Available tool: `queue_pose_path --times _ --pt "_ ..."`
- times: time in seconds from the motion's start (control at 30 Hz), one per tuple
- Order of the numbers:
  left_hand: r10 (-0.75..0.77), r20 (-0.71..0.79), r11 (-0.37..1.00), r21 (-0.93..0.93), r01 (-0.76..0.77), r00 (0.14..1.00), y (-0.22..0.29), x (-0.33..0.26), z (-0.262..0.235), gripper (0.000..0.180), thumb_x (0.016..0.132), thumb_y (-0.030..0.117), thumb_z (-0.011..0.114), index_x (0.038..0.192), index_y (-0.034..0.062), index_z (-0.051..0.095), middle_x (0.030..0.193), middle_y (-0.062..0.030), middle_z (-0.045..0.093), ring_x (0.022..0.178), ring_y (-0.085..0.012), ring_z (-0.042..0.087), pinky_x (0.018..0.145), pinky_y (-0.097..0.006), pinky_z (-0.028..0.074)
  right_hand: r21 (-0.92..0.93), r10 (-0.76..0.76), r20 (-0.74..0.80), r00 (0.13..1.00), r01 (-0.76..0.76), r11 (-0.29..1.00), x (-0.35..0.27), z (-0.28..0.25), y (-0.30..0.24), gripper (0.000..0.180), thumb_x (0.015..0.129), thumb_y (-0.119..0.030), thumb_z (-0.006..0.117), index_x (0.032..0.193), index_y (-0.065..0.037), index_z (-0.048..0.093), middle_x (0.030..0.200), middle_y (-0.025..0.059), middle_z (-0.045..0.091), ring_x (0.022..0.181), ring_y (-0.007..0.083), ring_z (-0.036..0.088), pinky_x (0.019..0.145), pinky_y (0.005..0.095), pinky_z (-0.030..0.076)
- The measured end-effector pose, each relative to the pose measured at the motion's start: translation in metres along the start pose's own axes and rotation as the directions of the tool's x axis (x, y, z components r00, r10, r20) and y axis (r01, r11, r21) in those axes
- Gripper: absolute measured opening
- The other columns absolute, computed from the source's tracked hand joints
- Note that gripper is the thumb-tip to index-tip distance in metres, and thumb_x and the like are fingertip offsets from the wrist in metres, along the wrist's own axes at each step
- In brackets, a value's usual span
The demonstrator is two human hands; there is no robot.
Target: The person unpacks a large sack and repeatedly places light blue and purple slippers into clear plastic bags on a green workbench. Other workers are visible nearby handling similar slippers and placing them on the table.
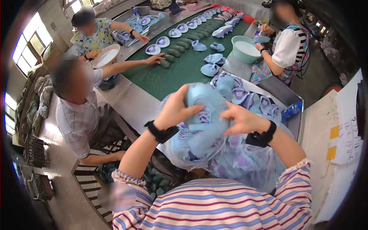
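In front of my chest I hold a light blue shoe upper [205,97] with purple laces. My left hand [174,109] is closed on its left edge, thumb on the front face. My right hand [245,120] is at its right edge, fingers apart and slightly blurred; whether they touch it is hard to see. Just below, a clear plastic bag [191,157] holds more blue uppers. A larger heap of blue and purple uppers [239,96] lies beyond and to the right, partly in clear plastic [249,168].
A green conveyor belt [149,82] runs away ahead, with rows of dark shoe lasts [174,53] and uppers. A co-worker's hand [155,58] touches a last at left. Two other people work farther off. A green basin [245,50] and a blue bottle [292,110] are at right.
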State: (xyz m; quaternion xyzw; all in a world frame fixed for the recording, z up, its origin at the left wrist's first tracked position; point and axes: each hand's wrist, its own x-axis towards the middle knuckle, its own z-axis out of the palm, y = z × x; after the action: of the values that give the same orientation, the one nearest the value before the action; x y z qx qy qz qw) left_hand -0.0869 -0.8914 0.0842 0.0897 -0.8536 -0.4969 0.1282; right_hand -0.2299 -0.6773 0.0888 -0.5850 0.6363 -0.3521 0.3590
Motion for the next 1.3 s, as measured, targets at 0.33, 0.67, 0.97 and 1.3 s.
queue_pose_path --times 0.33,0.67,0.97,1.3 --pt "0.1 -0.041 0.974 -0.2 -0.106 0.994 -0.024 0.123 0.097 0.05 0.079 0.031 0.071 0.104 -0.0061 0.048 0.094 -0.016 0.058 0.087 -0.0193 0.057 0.074 -0.035 0.046 0.428 0.459 -0.323 0.828 -0.305 0.851 -0.045 -0.086 0.046 0.041 0.055 0.006 0.062 0.095 0.001 0.058 0.086 0.001 0.058 0.081 0.0123 0.055 0.073 0.0259 0.045" --pt "0.108 0.228 0.973 0.177 -0.15 0.968 -0.075 0.071 0.046 0.029 0.078 0.027 0.067 0.089 0.0006 0.062 0.079 -0.013 0.066 0.074 -0.0276 0.063 0.068 -0.036 0.049 0.411 0.34 -0.246 0.908 -0.221 0.885 -0.093 -0.089 0.016 0.038 0.065 -0.003 0.075 0.1 -0.002 0.058 0.087 -0.0012 0.058 0.078 0.0058 0.053 0.069 0.0218 0.044" --pt "0.016 0.422 0.808 0.529 -0.261 0.906 -0.146 -0.046 0.045 0.071 0.065 0.041 0.076 0.117 0.0023 0.046 0.1 -0.0184 0.058 0.099 -0.0357 0.056 0.084 -0.04 0.046 -0.325 0.096 0.228 0.969 -0.018 0.946 0.014 0.011 0.096 0.058 0.075 -0.032 0.07 0.114 0.006 0.05 0.109 0.0187 0.057 0.105 0.0285 0.054 0.088 0.0359 0.043" --pt "-0.471 -0.29 0.567 -0.823 0.034 0.833 -0.119 -0.053 -0.002 0.045 0.083 0.01 0.066 0.117 0.0034 0.037 0.099 -0.0103 0.057 0.086 -0.0204 0.061 0.072 -0.036 0.052 0.051 0.199 0.377 0.905 -0.235 0.971 0.023 -0.056 0.005 0.047 0.075 -0.023 0.07 0.112 0.002 0.053 0.104 0.0109 0.059 0.099 0.0187 0.055 0.084 0.0303 0.043"
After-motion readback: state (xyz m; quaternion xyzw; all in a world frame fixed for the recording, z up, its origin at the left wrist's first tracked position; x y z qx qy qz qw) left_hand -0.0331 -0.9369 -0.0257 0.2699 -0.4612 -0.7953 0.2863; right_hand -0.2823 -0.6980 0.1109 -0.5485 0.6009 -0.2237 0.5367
